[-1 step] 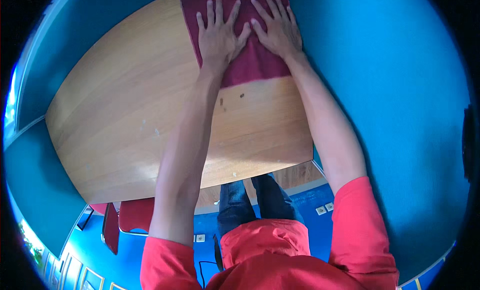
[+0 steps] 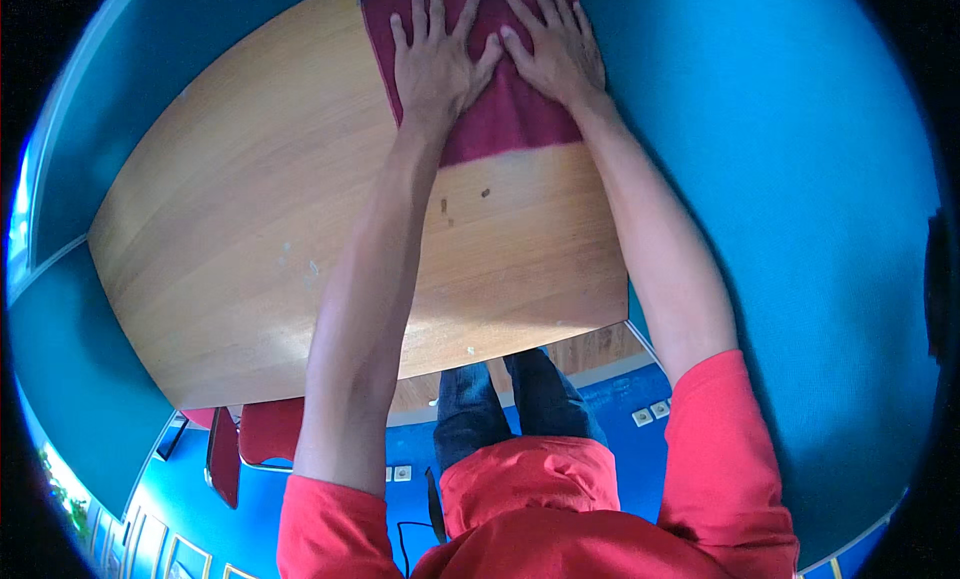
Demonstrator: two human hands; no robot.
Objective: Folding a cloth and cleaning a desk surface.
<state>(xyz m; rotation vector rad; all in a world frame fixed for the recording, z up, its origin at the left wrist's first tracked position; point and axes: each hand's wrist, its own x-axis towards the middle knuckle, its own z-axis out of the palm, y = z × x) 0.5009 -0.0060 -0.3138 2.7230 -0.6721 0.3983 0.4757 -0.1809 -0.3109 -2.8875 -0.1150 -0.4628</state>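
Note:
A dark maroon cloth (image 2: 512, 131) lies on the far end of the wooden table (image 2: 240, 239), its far edge cut off by the top of the picture. Both palms press down on it. My left hand (image 2: 436, 71) rests on its left part with the fingers spread. On the right part lies my right hand (image 2: 562, 63), also flat and spread, close to the cloth's right edge. The two thumbs point toward each other with a small gap between them. Slight creases run through the fabric below the thumbs.
A blue partition (image 2: 780, 199) stands along the table's right side, and another blue panel (image 2: 85, 354) rises at the left. Red chairs (image 2: 270, 431) sit under the near left edge. Small dark marks (image 2: 485, 193) show on the tabletop. Wall sockets (image 2: 650, 414) are low down.
Both hands and the cloth have slid slightly farther away along the table. The fingers stay spread and flat.

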